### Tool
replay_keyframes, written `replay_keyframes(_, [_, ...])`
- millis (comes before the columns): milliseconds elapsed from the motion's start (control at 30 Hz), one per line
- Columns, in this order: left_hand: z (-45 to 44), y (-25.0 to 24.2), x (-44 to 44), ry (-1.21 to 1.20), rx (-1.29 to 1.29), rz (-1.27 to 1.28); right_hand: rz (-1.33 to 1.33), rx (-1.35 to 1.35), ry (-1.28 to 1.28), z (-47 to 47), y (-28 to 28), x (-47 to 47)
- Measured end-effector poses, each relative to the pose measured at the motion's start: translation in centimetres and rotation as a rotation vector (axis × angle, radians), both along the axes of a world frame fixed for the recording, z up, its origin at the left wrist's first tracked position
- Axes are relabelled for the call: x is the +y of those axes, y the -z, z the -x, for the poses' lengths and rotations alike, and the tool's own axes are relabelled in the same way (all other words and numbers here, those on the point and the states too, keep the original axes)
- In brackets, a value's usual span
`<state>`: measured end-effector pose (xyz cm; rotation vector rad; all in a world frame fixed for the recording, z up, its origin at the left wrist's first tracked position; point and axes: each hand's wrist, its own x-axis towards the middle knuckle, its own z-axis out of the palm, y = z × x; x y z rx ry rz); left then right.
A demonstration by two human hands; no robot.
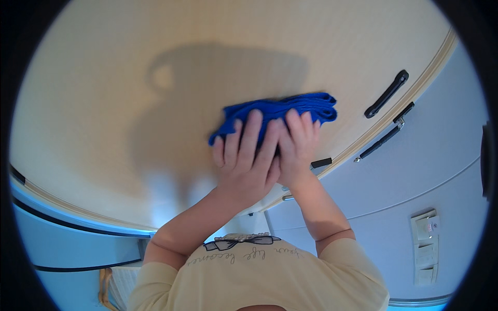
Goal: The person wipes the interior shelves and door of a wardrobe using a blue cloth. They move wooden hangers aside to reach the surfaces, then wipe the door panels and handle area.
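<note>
A folded blue cloth point(280, 107) lies pressed against a large pale wood-grain panel point(97, 124). My left hand point(245, 163) is on the cloth's left and middle part, back of the hand towards me, fingers slightly spread over its lower edge. Close beside it, touching or nearly touching, my right hand point(297, 147) presses on the right part of the cloth with its fingers near together. Both palms are hidden. A layered, folded end of the cloth sticks out past the right fingertips. Dark shadows fall on the panel above and left of my hands.
A black pull handle point(387, 94) is mounted near the panel's right edge. Beyond that edge, a black lever-like fitting point(379, 144) stands by a pale surface. A white wall holder with pockets point(426, 248) is at lower right, wooden hangers point(104, 287) at lower left.
</note>
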<state>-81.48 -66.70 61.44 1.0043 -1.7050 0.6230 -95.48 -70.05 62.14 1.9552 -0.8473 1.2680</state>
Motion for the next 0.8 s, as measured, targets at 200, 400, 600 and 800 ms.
replay_keyframes(200, [4.1,2.3,-0.1,-0.052,-0.031,0.044,0.05,0.096,-0.019,3.0,0.5,0.2])
replay_keyframes(400, [7.1,2.2,-1.3,-0.059,-0.039,-0.023,0.093,0.141,0.021,7.4,0.0,-1.3])
replay_keyframes(600, [13.5,2.1,-2.1,0.043,-0.207,-0.047,0.01,-0.106,0.028,13.2,4.6,-2.0])
replay_keyframes(800, [17.6,0.0,-3.6,0.149,-0.173,0.006,0.01,-0.323,0.018,17.5,3.0,-3.6])
